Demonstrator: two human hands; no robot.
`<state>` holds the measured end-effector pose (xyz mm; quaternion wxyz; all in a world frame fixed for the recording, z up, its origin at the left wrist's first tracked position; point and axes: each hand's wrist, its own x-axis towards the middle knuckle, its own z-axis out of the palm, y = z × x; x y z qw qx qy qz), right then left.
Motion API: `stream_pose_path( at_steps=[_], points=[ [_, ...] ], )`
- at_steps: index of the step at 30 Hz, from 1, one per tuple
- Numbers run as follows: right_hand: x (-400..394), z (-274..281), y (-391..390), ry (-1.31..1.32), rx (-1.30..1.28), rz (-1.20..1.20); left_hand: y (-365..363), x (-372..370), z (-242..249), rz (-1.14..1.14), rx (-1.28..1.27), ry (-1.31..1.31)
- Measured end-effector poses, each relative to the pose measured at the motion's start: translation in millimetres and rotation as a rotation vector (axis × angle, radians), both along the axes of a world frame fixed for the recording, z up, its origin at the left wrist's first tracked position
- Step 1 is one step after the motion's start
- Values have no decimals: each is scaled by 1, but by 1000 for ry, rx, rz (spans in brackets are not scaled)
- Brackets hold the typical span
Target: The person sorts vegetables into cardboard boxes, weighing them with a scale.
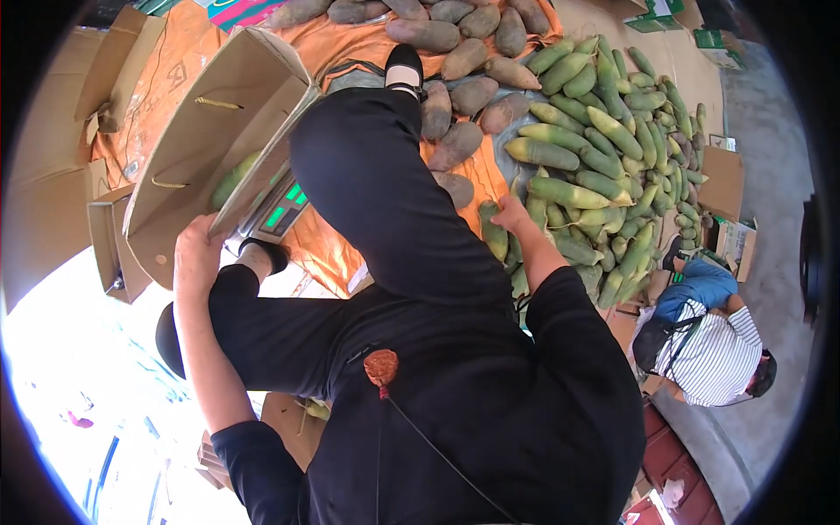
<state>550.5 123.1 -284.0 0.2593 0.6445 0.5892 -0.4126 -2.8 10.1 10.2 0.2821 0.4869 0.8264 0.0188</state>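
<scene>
My left hand (pixel 198 249) grips the near edge of an open cardboard box (pixel 197 140) with rope handles. Inside the box lies a green radish (pixel 234 181), partly hidden by the box wall. A scale (pixel 278 210) with lit green displays stands beside the box, close to my leg. On the right, my right hand (pixel 510 214) is at a green radish (pixel 493 231) at the near left edge of a large pile of green radishes (pixel 569 192); its fingers are bent around the radish's top.
Dark reddish tubers (pixel 455 144) lie on an orange sheet (pixel 306 254) ahead of my legs. A person in a striped shirt (pixel 713 350) is at the right. Other cardboard boxes (pixel 723 179) stand by the pile and at the far left.
</scene>
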Motion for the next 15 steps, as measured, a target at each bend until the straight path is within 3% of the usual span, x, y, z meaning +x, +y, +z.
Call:
stream_pose_path(
  at_steps=[3,6,10,12,15],
  points=[
    [1,-2,-5,-134,162,-89,1,0,-1,-10,9,9],
    [-7,31,2,-308,188,-207,1,-1,1,-9,0,21],
    [12,1,1,-157,181,-245,2,1,2,-14,21,29],
    [18,-21,0,-128,248,-379,2,2,2,0,23,25],
    [10,-14,10,-220,263,-234,1,0,-1,33,22,15]
  ],
)
